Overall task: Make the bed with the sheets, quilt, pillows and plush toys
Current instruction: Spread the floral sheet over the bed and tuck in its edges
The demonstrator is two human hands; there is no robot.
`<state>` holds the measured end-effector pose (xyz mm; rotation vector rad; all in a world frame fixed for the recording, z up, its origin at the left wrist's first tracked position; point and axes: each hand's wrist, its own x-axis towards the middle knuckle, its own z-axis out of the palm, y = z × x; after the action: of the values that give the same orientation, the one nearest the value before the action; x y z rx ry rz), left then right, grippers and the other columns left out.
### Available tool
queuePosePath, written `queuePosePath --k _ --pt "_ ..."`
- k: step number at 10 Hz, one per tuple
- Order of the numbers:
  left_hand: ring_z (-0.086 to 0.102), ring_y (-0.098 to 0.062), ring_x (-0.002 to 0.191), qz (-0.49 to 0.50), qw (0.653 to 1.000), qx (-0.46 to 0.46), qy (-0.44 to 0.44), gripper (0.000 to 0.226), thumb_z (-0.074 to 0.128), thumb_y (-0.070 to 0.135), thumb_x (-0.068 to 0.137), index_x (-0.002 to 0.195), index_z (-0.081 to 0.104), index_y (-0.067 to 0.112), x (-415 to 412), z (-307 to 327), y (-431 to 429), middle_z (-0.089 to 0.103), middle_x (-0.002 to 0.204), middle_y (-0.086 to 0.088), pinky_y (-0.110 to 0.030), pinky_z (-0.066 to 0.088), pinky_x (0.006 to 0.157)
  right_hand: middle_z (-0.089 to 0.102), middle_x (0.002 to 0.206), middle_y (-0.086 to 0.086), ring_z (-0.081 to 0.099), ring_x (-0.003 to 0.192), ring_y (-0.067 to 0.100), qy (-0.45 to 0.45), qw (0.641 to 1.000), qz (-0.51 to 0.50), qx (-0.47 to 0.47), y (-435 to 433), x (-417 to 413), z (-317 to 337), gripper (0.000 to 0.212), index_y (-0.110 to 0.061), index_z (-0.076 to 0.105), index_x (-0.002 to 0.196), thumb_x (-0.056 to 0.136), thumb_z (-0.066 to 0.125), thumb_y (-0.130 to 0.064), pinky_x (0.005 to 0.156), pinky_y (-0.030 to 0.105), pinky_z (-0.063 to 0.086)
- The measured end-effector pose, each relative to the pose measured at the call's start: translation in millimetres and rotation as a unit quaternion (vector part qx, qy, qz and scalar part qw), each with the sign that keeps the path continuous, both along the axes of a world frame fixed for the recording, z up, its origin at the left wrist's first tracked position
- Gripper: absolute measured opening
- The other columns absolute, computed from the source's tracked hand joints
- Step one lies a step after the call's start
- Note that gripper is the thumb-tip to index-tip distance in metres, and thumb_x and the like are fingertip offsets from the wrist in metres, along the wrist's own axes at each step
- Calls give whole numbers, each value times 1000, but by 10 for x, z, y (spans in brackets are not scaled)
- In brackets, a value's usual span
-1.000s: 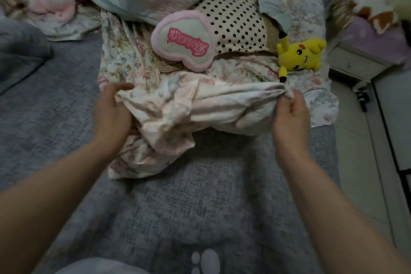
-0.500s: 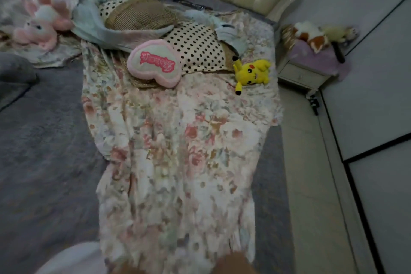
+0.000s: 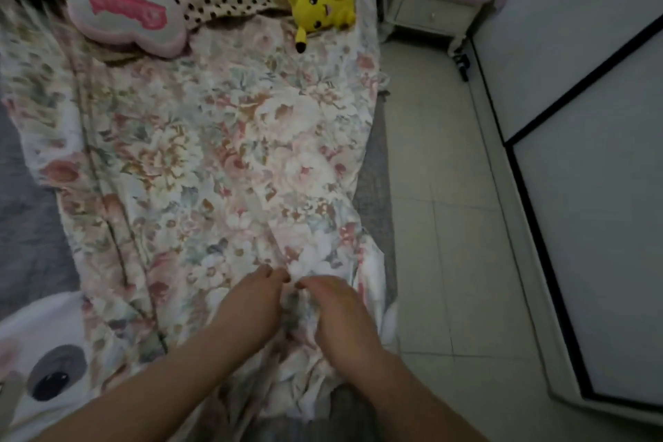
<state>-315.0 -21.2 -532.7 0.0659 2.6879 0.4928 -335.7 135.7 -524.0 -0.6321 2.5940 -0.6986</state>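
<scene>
Stretched lengthwise down the bed (image 3: 25, 226), along the side by the floor: floral sheet (image 3: 222, 161), pale with pink and green blooms, creased in long folds, far end reaching the heart pillow (image 3: 125, 14) and yellow plush (image 3: 323, 5). Bunched at the near end under left hand (image 3: 247, 301) and right hand (image 3: 344, 312), side by side, fingers (image 3: 276, 273) curled into the cloth. A second ago heaped between hands held wide apart; now pulled out long, hands nearly touching.
</scene>
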Motion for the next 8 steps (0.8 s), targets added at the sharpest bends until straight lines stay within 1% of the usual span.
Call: queuePosePath --k 1,2,3,4,5,6,7,8 --pt "56 -16 103 77 991 101 30 39 56 44 91 123 46 23 121 -72 438 54 117 3 -23 38 77 60 118 4 56 110 27 110 987 -111 46 325 -51 -134 46 -18 62 117 73 55 -6 92 34 43" --pt "49 -17 108 5 991 130 39 65 52 71 78 122 48 24 251 -299 937 49 118 2 -27 39 89 59 125 4 57 116 34 177 969 -106 139 692 -260 -376 51 -24 62 118 70 76 -15 93 42 47" --pt "40 -23 111 -74 997 17 17 81 39 77 66 120 52 19 168 -470 1202 42 120 -2 -37 40 93 54 140 5 50 128 38 175 960 27 218 904 -497 -585 62 -26 67 117 59 88 -23 96 49 47" --pt "40 -29 116 -122 992 -39 -7 40 48 37 90 119 61 13 92 -694 1240 46 124 -9 -38 38 94 57 136 9 51 127 38 204 940 168 217 1010 -714 -659 14 -20 73 76 62 77 -20 96 48 47" --pt "53 -26 105 -65 995 76 -16 25 43 36 85 98 60 22 67 -699 1050 58 105 -7 -31 37 84 65 125 10 55 124 34 229 932 217 178 935 -878 -573 7 -16 73 69 66 67 -19 102 45 44" --pt "61 -18 96 74 970 225 -48 23 32 52 80 88 50 41 129 -384 785 64 94 9 -20 39 75 68 106 16 61 112 35 192 938 243 157 860 -942 -433 26 -11 72 89 77 52 -24 105 44 41" --pt "48 -1 125 14 979 194 -59 44 28 56 89 130 40 47 -88 -35 943 51 131 21 1 25 90 62 82 7 61 74 22 193 946 233 120 962 -1085 -28 31 -17 61 101 73 66 -30 59 21 48" --pt "53 -5 124 -224 895 331 -197 103 35 75 87 152 7 0 -183 -61 1522 66 118 -4 3 36 82 53 81 -7 44 63 6 72 979 153 113 1209 -1171 474 40 -16 59 116 83 64 -36 57 14 36"
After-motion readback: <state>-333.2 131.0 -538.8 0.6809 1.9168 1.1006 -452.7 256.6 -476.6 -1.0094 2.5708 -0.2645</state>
